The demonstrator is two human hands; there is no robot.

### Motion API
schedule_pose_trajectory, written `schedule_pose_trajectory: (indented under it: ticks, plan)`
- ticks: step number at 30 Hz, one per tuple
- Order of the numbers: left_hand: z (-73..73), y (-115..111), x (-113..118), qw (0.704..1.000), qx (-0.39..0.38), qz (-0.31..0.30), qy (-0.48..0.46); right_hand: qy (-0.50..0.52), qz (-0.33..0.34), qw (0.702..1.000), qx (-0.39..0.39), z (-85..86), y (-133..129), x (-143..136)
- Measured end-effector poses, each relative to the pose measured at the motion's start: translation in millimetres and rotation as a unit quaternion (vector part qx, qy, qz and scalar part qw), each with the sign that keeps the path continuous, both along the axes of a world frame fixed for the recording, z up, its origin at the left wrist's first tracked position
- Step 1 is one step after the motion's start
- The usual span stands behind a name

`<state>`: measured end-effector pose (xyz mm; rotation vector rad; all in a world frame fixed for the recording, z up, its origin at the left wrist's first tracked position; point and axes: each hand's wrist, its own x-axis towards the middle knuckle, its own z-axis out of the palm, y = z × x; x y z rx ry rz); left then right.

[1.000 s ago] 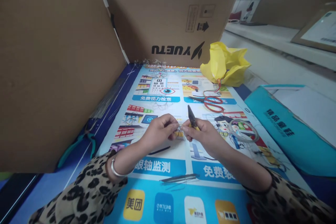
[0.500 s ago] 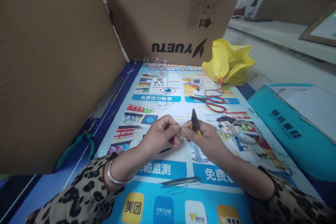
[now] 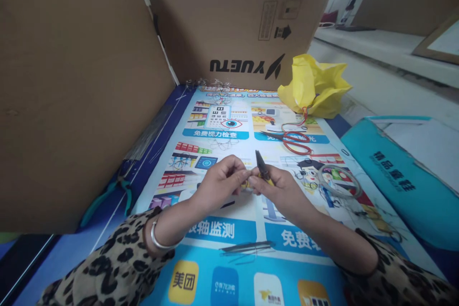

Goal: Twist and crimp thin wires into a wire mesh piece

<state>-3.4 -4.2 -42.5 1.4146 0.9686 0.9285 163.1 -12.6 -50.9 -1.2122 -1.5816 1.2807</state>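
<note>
Over the middle of the printed sheet, my left hand [image 3: 224,179] is closed in a pinch, its fingertips meeting those of my right hand. What the pinch holds is too small to make out. My right hand [image 3: 278,186] is closed around pliers [image 3: 263,166] with black jaws and yellow handles, the jaws pointing up and away from me. Below both hands, a small bunch of dark wire pieces [image 3: 247,247] lies on the sheet. Right of the hands rests a coil of clear or pale wire [image 3: 339,181].
Red-handled scissors [image 3: 296,143] lie beyond my right hand, near a yellow bag [image 3: 304,83]. Teal-handled pliers [image 3: 107,198] rest at left. Cardboard panels [image 3: 215,19] stand behind and left. A teal box [image 3: 390,172] is at right. Tangled wire [image 3: 211,85] lies at the back.
The plier jaws have tilted left in my right hand. Both hands stay together in nearly the same place. The whole view has shifted slightly.
</note>
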Motion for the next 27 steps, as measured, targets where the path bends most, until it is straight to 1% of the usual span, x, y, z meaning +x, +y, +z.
schedule_pose_trajectory:
  ticks: [2,4,6,8,10,11,13,17,21,24,27]
  plan:
    - [0.3,1,-2,0.996,0.065,0.054,0.021,0.034,-0.006,0.999,-0.017,1.9,-2,0]
    - [0.8,3,-4,0.987,0.118,0.105,0.024,0.07,-0.013,0.997,-0.041,4.1,-5,-1]
    - [0.7,5,-5,0.983,0.13,0.127,-0.004,0.09,0.002,0.994,-0.061,5.3,-10,-2]
    - [-0.4,7,-5,0.985,0.11,0.126,-0.048,0.104,0.055,0.99,-0.076,4.7,-16,-5]
    - [-2.1,8,-6,0.985,0.088,0.12,-0.086,0.134,0.114,0.977,-0.123,2.5,-23,-8]
    - [-3.0,8,-6,0.985,0.082,0.116,-0.1,0.147,0.132,0.969,-0.147,1.4,-25,-9]
    - [-4.9,9,-6,0.984,0.084,0.108,-0.113,0.161,0.136,0.962,-0.176,-0.4,-28,-11]
    - [-9.0,10,-8,0.984,0.092,0.091,-0.124,0.154,0.117,0.962,-0.193,-0.1,-27,-11]
    - [-11.8,8,-9,0.988,0.098,0.069,-0.096,0.133,0.124,0.963,-0.197,-0.3,-23,-9]
    - [-10.1,6,-10,0.984,0.152,0.082,-0.043,0.128,0.117,0.966,-0.19,-3.5,-21,-7]
    - [-6.4,3,-11,0.97,0.227,0.088,0.023,0.124,0.106,0.967,-0.197,-7.2,-20,-3]
